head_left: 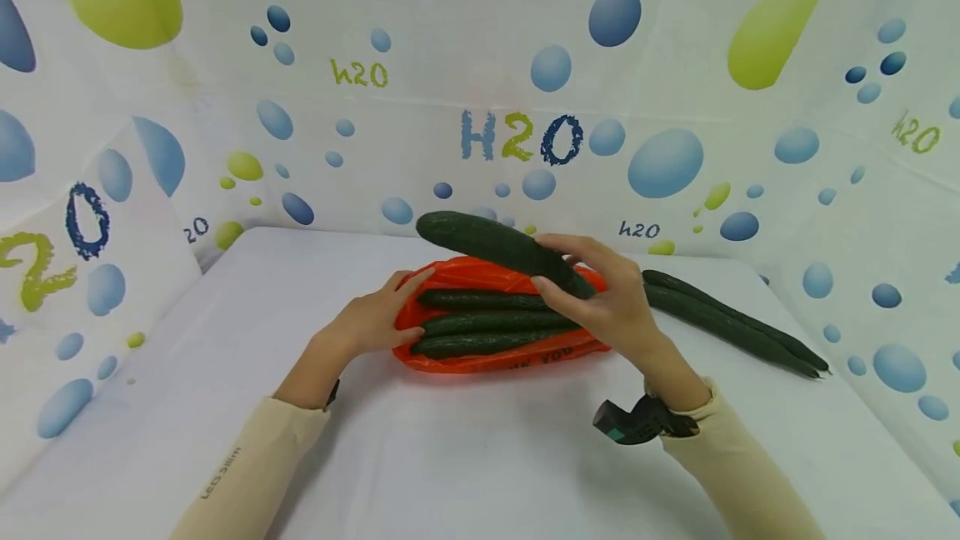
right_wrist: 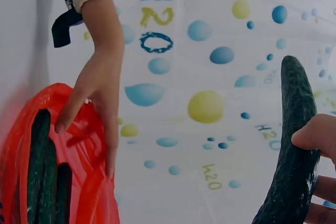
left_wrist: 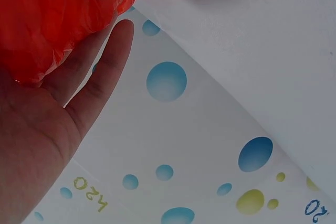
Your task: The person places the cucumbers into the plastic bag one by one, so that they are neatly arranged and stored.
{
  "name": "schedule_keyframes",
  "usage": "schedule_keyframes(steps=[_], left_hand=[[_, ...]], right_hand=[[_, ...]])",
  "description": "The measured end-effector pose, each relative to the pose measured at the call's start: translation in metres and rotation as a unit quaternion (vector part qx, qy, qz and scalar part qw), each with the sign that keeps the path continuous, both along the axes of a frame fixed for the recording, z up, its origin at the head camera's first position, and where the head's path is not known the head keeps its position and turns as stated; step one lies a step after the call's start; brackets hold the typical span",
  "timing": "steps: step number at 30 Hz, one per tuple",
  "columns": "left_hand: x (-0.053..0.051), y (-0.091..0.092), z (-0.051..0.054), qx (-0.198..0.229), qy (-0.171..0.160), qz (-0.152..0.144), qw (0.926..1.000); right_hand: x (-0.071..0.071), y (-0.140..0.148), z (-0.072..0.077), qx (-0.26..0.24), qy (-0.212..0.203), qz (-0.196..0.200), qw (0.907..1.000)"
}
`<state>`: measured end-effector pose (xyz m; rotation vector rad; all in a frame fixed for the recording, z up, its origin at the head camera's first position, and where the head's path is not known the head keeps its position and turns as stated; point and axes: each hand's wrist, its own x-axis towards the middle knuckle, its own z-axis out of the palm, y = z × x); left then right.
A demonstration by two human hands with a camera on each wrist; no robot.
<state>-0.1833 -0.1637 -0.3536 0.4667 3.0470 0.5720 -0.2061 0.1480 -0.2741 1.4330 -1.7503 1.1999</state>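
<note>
A red plastic bag (head_left: 457, 363) lies open on the table with three cucumbers (head_left: 487, 322) side by side inside. My left hand (head_left: 367, 319) holds the left end of the bag, thumb at its near rim and fingers along the far side; in the left wrist view the red plastic (left_wrist: 58, 19) rests against that hand (left_wrist: 47, 114). Above the bag, my right hand (head_left: 611, 298) grips another cucumber (head_left: 495, 242) near its right end, tilted with its free end up to the left. The right wrist view shows this cucumber (right_wrist: 294, 129) pinched by the thumb and fingers (right_wrist: 320, 140).
Two more cucumbers (head_left: 720, 315) lie together on the white table (head_left: 480, 457) to the right of the bag. A white cloth with blue and green spots (head_left: 420, 90) hangs behind and at the sides.
</note>
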Motion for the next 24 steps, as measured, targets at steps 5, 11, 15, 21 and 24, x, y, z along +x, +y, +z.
schedule_keyframes(steps=[5, 11, 15, 21, 24], left_hand=[[0.001, 0.001, 0.001, 0.002, -0.004, -0.003, 1.0000], [0.001, -0.001, 0.001, 0.000, -0.003, 0.007, 1.0000], [0.001, -0.001, 0.001, -0.002, -0.009, 0.013, 0.9999], [0.001, -0.001, 0.001, -0.012, 0.002, 0.010, 0.9999], [0.001, -0.001, 0.000, -0.013, 0.007, 0.010, 0.9998]], right_hand=[[-0.004, -0.011, -0.008, -0.012, -0.012, 0.023, 0.9996], [-0.018, -0.022, -0.027, -0.004, -0.039, 0.051, 0.9979], [-0.027, -0.024, -0.040, 0.014, -0.046, 0.051, 0.9975], [-0.038, -0.025, -0.053, 0.023, -0.042, 0.041, 0.9980], [-0.043, -0.025, -0.059, 0.029, -0.051, 0.028, 0.9979]])
